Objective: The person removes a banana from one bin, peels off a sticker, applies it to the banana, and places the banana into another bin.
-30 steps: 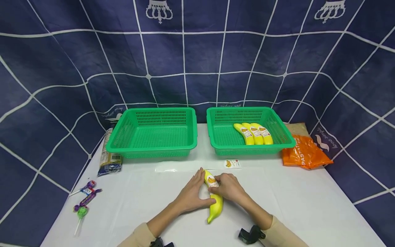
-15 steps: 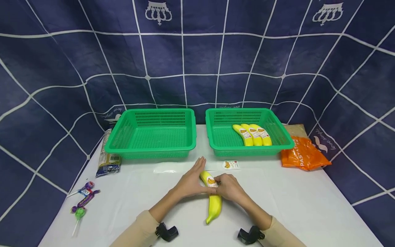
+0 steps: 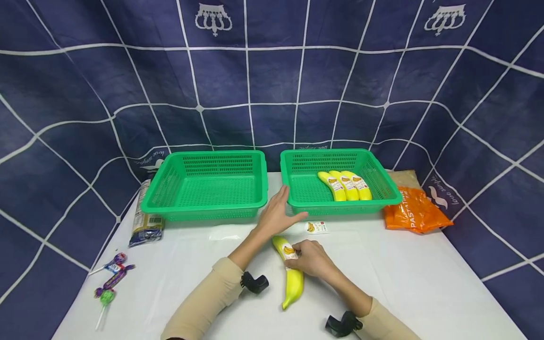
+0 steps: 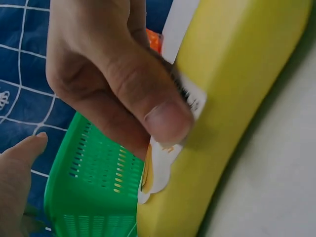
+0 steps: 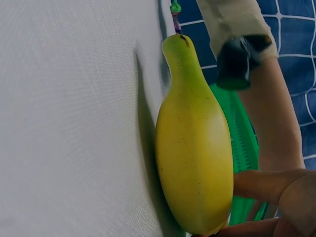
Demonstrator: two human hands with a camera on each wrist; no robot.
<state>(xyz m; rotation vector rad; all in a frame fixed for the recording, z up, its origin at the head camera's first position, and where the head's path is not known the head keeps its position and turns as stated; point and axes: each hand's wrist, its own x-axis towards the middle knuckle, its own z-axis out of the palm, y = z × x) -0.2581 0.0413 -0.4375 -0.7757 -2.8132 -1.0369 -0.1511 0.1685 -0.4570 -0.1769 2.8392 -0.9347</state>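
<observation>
A yellow banana (image 3: 294, 285) with a white sticker (image 3: 290, 251) lies on the white table, its stem toward me. My right hand (image 3: 312, 259) is on the banana from the right, thumb and curled fingers at the sticker. In the left wrist view that thumb (image 4: 170, 123) covers part of the sticker. The right wrist view shows the banana (image 5: 195, 148) up close, with fingers touching its side. My left hand (image 3: 278, 215) is off the banana, fingers spread, between the two green baskets and over a clear backing strip (image 3: 225, 232). A banana sticker (image 3: 316, 227) sits on the strip's right part.
A green basket (image 3: 204, 211) stands at back left. Three stickered bananas (image 3: 345, 185) lie in the right green basket (image 3: 340, 207). An orange pasta bag (image 3: 412, 210) is at right, a dark-ended food packet (image 3: 145, 222) at left, with several wrapped candies (image 3: 111, 278) nearer me.
My left hand has left the banana and moved forward toward the gap between the baskets. My right hand stays at the sticker on the banana.
</observation>
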